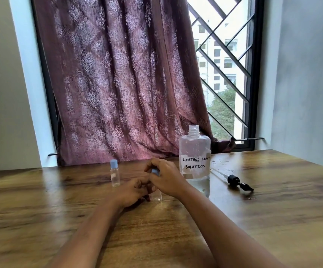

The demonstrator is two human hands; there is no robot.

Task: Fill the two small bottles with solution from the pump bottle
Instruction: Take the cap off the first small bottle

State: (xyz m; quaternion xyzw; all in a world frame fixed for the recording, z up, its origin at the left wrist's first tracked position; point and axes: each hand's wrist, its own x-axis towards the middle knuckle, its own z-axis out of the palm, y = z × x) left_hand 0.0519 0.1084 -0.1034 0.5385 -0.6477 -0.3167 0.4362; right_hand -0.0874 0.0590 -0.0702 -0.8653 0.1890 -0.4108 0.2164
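The hands hide most of the second small bottle.

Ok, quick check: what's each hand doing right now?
Left hand: closed around the small bottle standing on the table.
Right hand: fingers closed on that bottle's blue cap.

The table was wood or a wood-look top, grainy brown with a slight sheen where the window light hit it. The big bottle looked like clear glossy plastic, with a torn matt paper label stuck on. The pump head lying beside it was black plastic, fairly shiny, with a thin clear tube. The little bottle was clear plastic too, with a smooth pale blue cap. The curtain was a woven purplish cloth, matt, patterned. The window grille looked like dark painted metal.
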